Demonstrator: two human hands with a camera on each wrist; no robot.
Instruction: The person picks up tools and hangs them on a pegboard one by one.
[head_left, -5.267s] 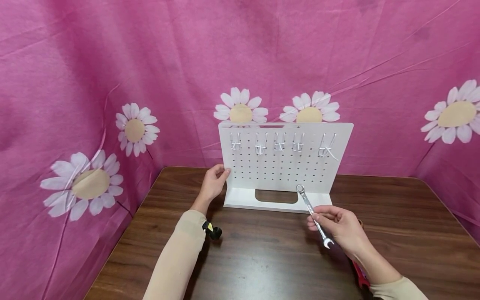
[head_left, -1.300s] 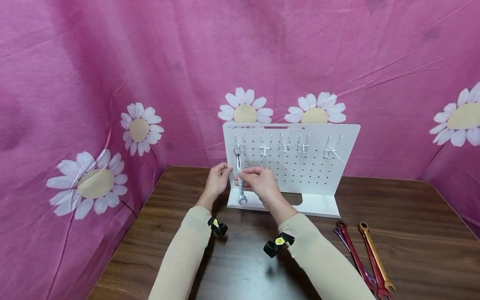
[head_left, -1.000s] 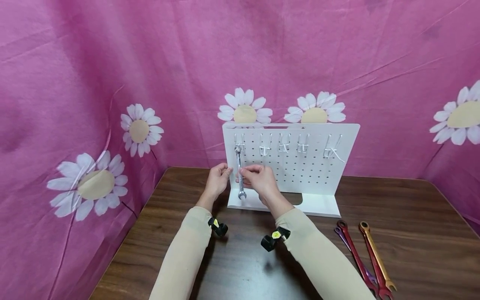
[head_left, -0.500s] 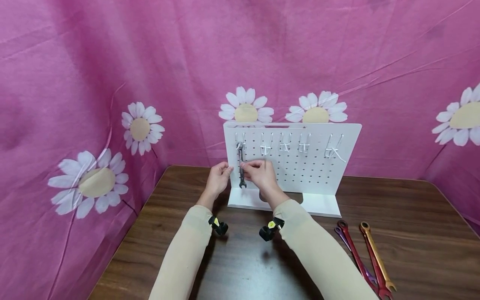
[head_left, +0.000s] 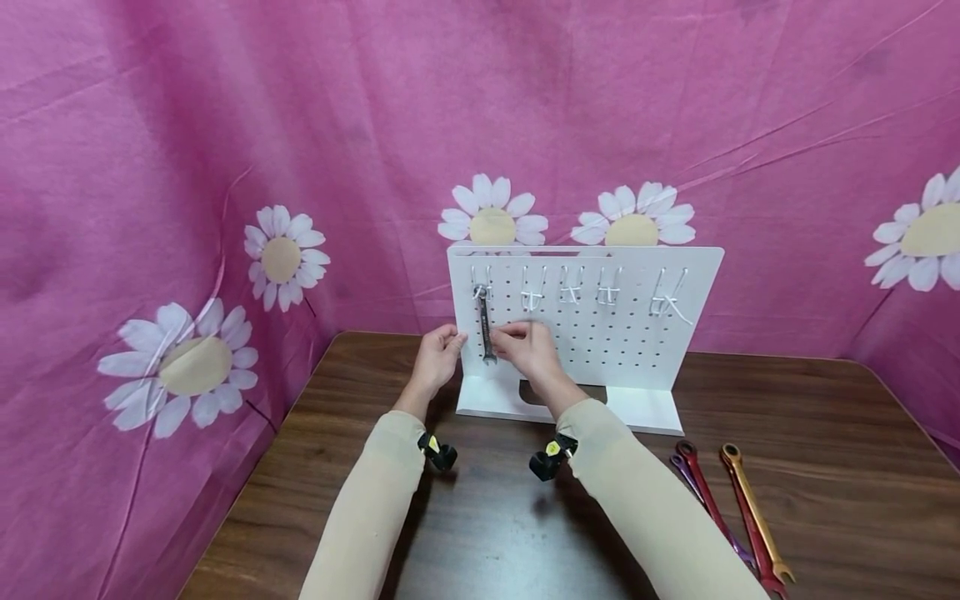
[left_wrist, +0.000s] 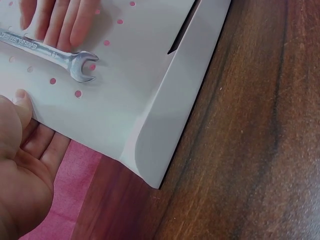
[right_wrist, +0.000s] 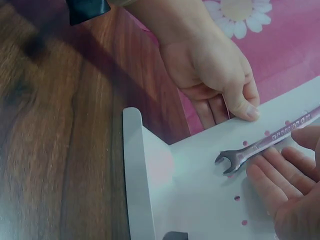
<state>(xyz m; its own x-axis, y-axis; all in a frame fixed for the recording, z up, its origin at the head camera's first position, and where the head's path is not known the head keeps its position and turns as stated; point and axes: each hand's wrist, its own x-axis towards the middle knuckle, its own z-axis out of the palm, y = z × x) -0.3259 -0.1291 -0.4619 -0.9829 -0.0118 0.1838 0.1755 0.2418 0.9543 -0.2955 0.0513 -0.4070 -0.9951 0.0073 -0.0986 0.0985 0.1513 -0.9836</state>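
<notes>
A white pegboard (head_left: pixel 577 333) stands upright on the table, several white hooks along its upper part. My left hand (head_left: pixel 437 358) grips its left edge, thumb (right_wrist: pixel 245 107) on the front face and fingers behind. A silver combination wrench (head_left: pixel 484 325) hangs from the leftmost hook (head_left: pixel 481 273), its ring end up at the hook and its open end (left_wrist: pixel 82 66) down, slightly tilted. My right hand (head_left: pixel 528 350) is just right of the wrench's shaft; its fingers (right_wrist: pixel 275 175) are extended with the tips right at the shaft, and the thumb is close to the shaft's edge.
To the right on the wooden table (head_left: pixel 840 433) lie a gold wrench (head_left: pixel 753 508), red wrenches (head_left: pixel 708 492) and a purple wrench (head_left: pixel 682 468). A pink curtain with daisies (head_left: pixel 375 125) hangs behind. Other hooks (head_left: pixel 570 287) stick out along the board.
My right hand has brought the silver wrench from the right to the leftmost hook, raised it onto it, then loosened and shifted slightly right. My left hand has stayed at the board's edge.
</notes>
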